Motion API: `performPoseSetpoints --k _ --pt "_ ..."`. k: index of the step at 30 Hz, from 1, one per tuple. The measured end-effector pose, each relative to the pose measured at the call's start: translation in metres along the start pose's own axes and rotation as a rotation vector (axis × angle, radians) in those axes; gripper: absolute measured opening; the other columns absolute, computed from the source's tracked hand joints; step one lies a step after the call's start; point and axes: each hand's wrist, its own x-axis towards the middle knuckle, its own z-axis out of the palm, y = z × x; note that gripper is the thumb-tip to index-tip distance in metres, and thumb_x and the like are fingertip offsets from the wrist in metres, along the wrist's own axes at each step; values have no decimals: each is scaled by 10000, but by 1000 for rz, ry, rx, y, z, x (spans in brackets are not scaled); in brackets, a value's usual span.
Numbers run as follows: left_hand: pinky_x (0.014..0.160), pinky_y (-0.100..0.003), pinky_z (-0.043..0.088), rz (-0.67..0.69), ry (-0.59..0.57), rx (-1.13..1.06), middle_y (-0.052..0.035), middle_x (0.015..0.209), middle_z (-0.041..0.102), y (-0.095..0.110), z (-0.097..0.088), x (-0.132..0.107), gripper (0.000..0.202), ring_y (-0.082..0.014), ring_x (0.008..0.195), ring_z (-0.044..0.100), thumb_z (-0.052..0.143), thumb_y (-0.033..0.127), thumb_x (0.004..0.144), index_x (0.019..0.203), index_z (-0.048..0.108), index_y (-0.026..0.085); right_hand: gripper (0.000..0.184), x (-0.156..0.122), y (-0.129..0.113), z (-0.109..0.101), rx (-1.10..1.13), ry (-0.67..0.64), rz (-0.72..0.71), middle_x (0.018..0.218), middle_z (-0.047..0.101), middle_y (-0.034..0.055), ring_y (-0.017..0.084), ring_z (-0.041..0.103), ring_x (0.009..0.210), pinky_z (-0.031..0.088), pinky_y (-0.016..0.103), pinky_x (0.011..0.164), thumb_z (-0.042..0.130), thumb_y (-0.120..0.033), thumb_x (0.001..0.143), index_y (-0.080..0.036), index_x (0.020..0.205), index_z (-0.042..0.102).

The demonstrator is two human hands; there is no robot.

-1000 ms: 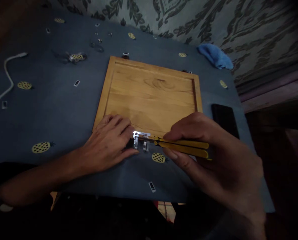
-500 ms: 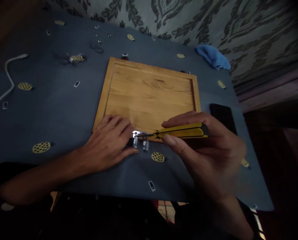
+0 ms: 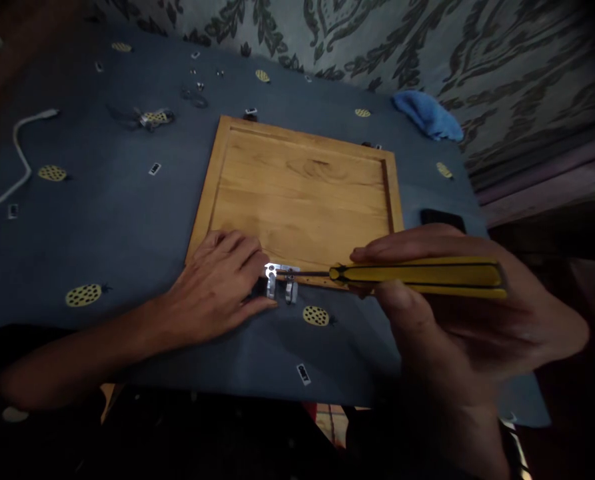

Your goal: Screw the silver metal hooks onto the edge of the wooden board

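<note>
Left hand (image 3: 217,283) flat, pinning metal hinge (image 3: 280,279) at wooden panel's (image 3: 302,193) 6 o'clock edge, right hand (image 3: 457,313) gripping yellow screwdriver (image 3: 417,275), tip on hinge

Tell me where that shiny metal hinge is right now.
Head view: the metal hinge sits at the near edge of the wooden board, against the left hand, with the yellow screwdriver in the right hand meeting it from the right.

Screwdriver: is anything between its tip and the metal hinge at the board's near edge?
Nothing visible. The screwdriver runs straight to the hinge; the left hand holds the hinge from the opposite end, clear of the shaft.
</note>
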Motion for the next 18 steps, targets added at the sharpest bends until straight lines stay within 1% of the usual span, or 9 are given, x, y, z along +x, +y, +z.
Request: performPoseSetpoints --k 2,4,8,12,18 --pt "898 -442 424 -4 -2 4 -97 1023 638 0 0 0 496 -289 986 548 465 572 1001 1089 633 113 246 -1 2 3 -14 24 -27 907 744 19 180 691 828 581 330 674 733 -97 829 -225 1040 725" --pt "900 -438 419 -2 -3 3 -95 1018 638 -1 0 0 501 -286 978 548 461 577 1001 1085 633 113 230 -2 5 4 -22 2 -33 886 739 18 179 687 805 573 332 662 738 -119 834 -225 1038 715" --pt "903 -425 413 -4 -6 -10 -89 1019 639 -1 0 0 491 -277 983 545 460 575 1004 1090 627 122 187 -4 6 7 -35 -28 50 877 735 14 191 690 773 562 348 639 739 -186 850 -269 1014 704" --pt "897 -424 411 -9 -8 -10 -95 1032 636 0 1 0 486 -278 985 544 483 581 993 1083 624 124 151 -6 5 9 -60 -30 120 874 727 11 194 698 801 561 345 662 726 -204 865 -273 994 693" --pt "904 -423 418 -23 -21 -15 -93 1039 636 0 0 0 468 -275 988 543 481 573 996 1078 621 134 180 -6 10 9 -42 -83 57 891 719 15 174 696 816 559 313 672 709 -168 865 -243 1027 684"
